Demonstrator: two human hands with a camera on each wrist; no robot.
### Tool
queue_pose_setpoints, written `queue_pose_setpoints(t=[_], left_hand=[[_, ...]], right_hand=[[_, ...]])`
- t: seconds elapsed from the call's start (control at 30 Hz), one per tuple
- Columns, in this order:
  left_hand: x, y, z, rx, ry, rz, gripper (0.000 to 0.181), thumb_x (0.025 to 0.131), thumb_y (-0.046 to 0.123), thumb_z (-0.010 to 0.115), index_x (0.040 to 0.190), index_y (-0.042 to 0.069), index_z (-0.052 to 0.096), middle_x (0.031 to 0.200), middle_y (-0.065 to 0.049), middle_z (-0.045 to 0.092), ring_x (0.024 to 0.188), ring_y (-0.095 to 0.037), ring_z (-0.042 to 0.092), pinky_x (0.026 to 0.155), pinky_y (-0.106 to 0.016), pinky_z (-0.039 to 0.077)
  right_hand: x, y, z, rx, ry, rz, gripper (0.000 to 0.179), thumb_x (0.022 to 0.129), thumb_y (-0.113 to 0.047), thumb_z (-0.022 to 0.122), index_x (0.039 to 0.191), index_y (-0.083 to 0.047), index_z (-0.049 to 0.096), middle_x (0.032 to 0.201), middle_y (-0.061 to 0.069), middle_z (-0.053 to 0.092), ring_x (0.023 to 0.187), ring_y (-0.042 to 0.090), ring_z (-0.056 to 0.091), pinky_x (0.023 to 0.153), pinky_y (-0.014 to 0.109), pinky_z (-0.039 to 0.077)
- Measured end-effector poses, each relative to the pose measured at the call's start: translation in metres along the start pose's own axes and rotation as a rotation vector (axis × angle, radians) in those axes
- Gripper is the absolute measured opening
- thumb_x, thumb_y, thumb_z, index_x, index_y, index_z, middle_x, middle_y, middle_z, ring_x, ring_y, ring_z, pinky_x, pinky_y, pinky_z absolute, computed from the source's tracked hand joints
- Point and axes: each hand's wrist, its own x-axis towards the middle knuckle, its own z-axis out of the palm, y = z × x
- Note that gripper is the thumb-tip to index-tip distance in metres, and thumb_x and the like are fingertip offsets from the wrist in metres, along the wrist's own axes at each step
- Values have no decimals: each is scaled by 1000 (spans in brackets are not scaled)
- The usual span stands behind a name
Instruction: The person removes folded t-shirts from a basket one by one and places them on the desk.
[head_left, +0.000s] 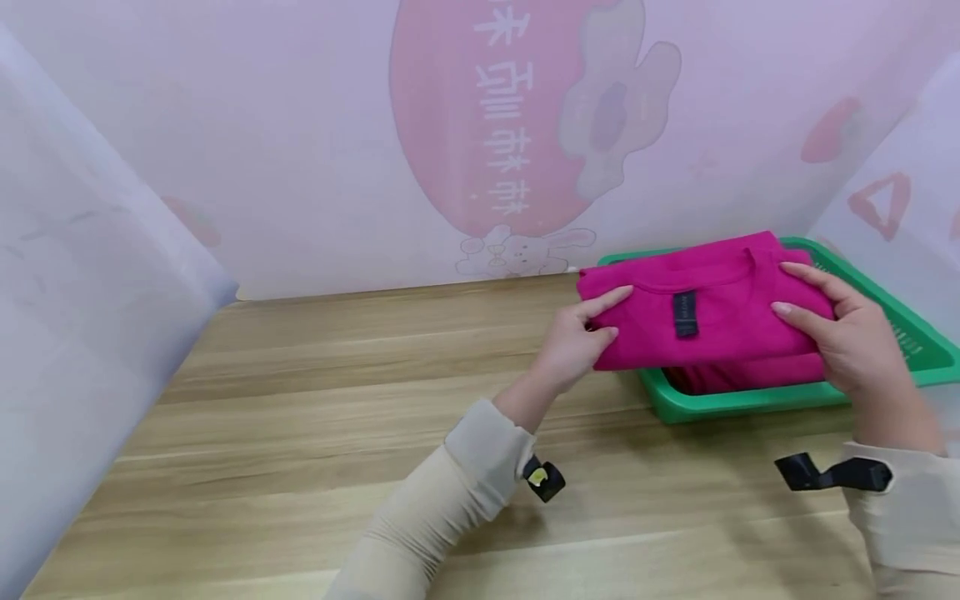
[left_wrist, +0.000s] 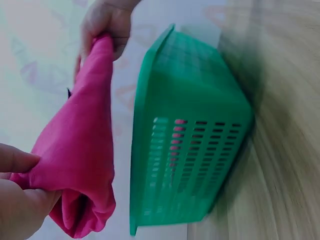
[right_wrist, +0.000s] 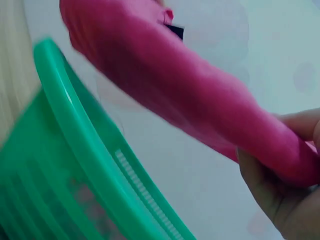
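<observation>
A folded magenta shirt (head_left: pixel 720 325) with a black neck label is held up over the green basket (head_left: pixel 750 403). My left hand (head_left: pixel 573 346) pinches its left end between thumb and fingers. At the other end, my right hand (head_left: pixel 862 333) grips the shirt the same way. Seen from the left wrist, the shirt (left_wrist: pixel 82 135) hangs apart from the basket (left_wrist: pixel 195 100), its folded layers showing at the near end. More magenta cloth (head_left: pixel 757 373) lies inside the basket beneath it. The right wrist view shows the shirt (right_wrist: pixel 175 85) above the basket rim (right_wrist: pixel 75 110).
The basket stands on a wooden table (head_left: pixel 315 417) at the right, close to the back wall (head_left: pixel 300 167) with its pink printed pictures. A pale side panel (head_left: pixel 90 275) borders the table on the left. Black wrist mounts (head_left: pixel 832 473) stick out from the sleeves.
</observation>
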Motion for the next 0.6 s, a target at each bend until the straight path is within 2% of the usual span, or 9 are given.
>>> queue_pose_setpoints(t=[0.13,0.33,0.47,0.6], left_hand=[[-8,-6,-16,-33,38,-11,46,83,-3,50,118,27,55,121,0,45,97,-13,46,70,-25,46],[-23,-15,-37,-172,87,-37,45,82,-7,48,117,20,56,127,-4,40,108,-15,44,80,-29,43],[-30,-17,-50,-253,119,-26,44,82,-10,46,119,13,54,128,-6,39,110,-18,43,83,-31,42],[-37,-19,-62,-273,176,-28,44,81,-12,46,118,10,55,128,-7,39,110,-19,43,84,-32,41]], right_hand=[[-3,3,26,20,-6,2,44,82,-2,55,122,-20,50,105,0,46,67,9,59,54,21,48],[-4,11,54,-108,14,-9,42,81,-11,59,121,-22,51,97,-3,50,61,6,58,54,17,46],[-3,16,72,-57,-14,-18,43,80,-11,60,121,-20,50,100,-1,49,66,6,59,56,18,47],[-2,21,89,-8,-34,-41,44,80,-10,60,121,-19,51,106,3,44,71,6,58,59,18,47]])
